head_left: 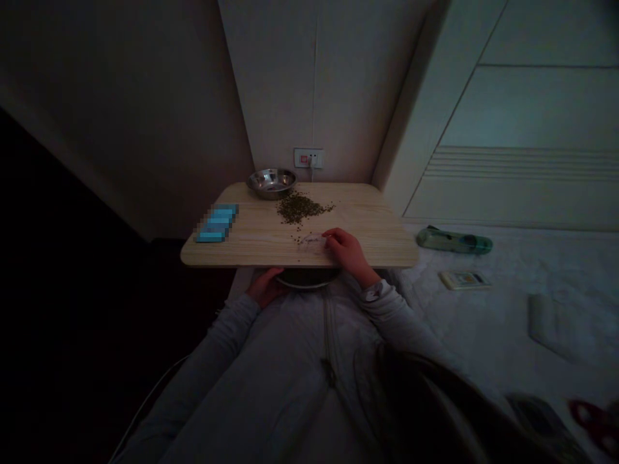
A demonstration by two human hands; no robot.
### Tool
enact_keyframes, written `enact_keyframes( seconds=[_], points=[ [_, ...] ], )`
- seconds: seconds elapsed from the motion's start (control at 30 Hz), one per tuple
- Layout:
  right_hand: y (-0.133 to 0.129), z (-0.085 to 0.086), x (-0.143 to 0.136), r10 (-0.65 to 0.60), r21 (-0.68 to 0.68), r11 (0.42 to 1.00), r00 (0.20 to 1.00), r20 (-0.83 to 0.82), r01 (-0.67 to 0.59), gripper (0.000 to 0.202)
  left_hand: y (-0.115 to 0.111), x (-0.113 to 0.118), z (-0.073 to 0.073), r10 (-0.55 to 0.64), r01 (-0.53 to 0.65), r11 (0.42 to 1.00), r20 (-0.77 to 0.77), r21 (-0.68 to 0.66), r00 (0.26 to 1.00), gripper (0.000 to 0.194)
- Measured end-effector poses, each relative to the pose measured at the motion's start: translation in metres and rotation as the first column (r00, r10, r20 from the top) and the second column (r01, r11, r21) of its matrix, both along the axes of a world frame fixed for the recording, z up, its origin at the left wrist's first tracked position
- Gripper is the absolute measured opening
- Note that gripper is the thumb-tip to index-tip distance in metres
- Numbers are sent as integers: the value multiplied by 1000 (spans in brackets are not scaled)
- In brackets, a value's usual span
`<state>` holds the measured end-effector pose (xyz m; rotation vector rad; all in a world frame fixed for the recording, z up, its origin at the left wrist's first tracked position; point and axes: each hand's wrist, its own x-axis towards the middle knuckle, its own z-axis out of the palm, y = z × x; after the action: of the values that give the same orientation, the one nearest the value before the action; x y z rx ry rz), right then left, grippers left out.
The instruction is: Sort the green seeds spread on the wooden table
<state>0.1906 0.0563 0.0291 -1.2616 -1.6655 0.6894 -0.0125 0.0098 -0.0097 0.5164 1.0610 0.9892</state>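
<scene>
On the light wooden table lies a loose pile of small green beans or seeds (300, 208), with a few strays trailing towards the front edge. My right hand (345, 252) is closed in a pinch on a thin, clear plastic piece (313, 242), held low over the tabletop close to those strays. Just below the table's front edge, my left hand (266, 287) grips the left side of a dark, round bowl with a pale rim (309, 286). The table hides the bowl's far part and some of my left fingers.
A steel bowl (272, 184) stands at the table's back left, and a lit phone (217, 223) lies on the left of the wooden table (372, 222). A plugged socket (309, 158) is on the wall. Right, a green bottle-like object (453, 241) and small box (465, 280) rest on white bedding.
</scene>
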Motion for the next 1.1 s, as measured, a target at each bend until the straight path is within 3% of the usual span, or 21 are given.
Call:
enact_keyframes(
  seconds=[0.4, 1.1],
  points=[
    [-4, -1, 1, -16, 30, 999, 999, 39, 14, 25, 2, -2, -6, -23, 23, 1000, 18, 12, 1000, 11],
    [-8, -1, 1, -13, 25, 1000, 999, 34, 12, 26, 1, -1, -3, -7, 7, 1000, 20, 3, 1000, 11]
  ],
)
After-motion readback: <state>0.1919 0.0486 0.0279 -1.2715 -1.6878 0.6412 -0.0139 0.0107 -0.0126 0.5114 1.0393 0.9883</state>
